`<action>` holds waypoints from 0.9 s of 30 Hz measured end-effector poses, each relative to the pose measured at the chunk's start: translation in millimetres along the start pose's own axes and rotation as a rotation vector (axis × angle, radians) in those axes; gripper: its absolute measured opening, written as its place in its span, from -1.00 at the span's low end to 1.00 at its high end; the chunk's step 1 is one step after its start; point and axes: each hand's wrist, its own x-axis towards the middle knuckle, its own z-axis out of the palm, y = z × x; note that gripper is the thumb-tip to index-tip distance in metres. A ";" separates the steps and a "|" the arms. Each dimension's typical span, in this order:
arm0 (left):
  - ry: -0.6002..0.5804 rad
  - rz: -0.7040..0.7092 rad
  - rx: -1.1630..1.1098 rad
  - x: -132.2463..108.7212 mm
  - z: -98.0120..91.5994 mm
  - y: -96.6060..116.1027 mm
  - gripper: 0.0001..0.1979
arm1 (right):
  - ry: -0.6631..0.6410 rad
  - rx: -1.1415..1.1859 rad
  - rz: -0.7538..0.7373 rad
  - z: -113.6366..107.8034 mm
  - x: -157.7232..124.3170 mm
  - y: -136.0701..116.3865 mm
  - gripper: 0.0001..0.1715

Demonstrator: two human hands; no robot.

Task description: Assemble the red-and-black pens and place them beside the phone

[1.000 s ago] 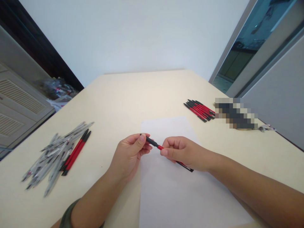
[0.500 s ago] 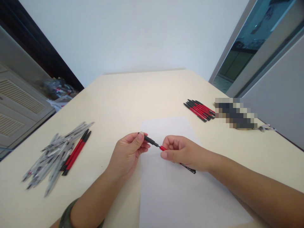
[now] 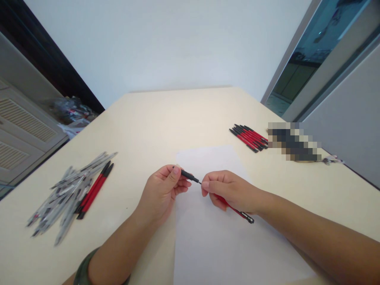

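Observation:
My left hand (image 3: 160,192) is closed, pinching the black front section (image 3: 190,175) of a ballpoint pen between thumb and fingers. A thin dark refill (image 3: 200,182) shows at that section's right end. My right hand (image 3: 231,190) is closed, its thumb and forefinger tips at the refill. Its curled fingers also hold the red pen barrel (image 3: 231,206), whose black clip end (image 3: 247,217) sticks out below the hand. Part of the barrel is hidden by the fingers. Both hands are over a white sheet of paper (image 3: 208,245).
On the left of the cream table (image 3: 148,122) lies a pile of clear pens (image 3: 68,194), with two red-and-black pens (image 3: 96,190) beside it. Several red-and-black pens (image 3: 249,138) lie in a row at right, near a blurred dark object (image 3: 293,142).
The red barrel has shifted down and right, away from the black section, and more of its clip end shows. My right fingertips have closed in at the refill; my left hand stays nearly still.

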 end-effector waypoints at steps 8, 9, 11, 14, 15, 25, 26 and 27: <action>-0.048 -0.023 -0.012 -2.2 1.1 0.3 -0.85 | 0.016 -0.029 -0.005 1.6 0.4 1.4 -0.74; -0.037 -0.009 -0.018 -1.7 0.7 0.5 -0.85 | 0.013 -0.037 -0.007 1.6 0.5 1.3 -0.74; -0.006 0.020 -0.037 -0.2 -0.2 1.0 -0.85 | 0.004 -0.046 -0.009 1.4 0.5 1.1 -0.73; 0.040 0.051 -0.070 3.3 -2.3 2.3 -0.84 | -0.003 -0.056 -0.011 1.2 0.1 0.7 -0.73; 0.053 0.059 -0.084 4.5 -3.4 3.2 -0.84 | -0.007 -0.061 -0.009 1.0 -0.1 0.5 -0.73; 0.162 0.128 0.247 15.0 -21.6 6.7 -0.66 | 0.148 0.099 -0.048 -3.9 3.9 1.5 -0.75; 0.157 0.134 0.391 15.5 -21.2 4.9 -0.62 | 0.190 0.130 -0.061 -4.8 5.2 1.8 -0.75; 0.155 0.144 0.546 16.1 -19.8 3.2 -0.59 | 0.225 0.154 -0.071 -5.7 6.3 2.0 -0.75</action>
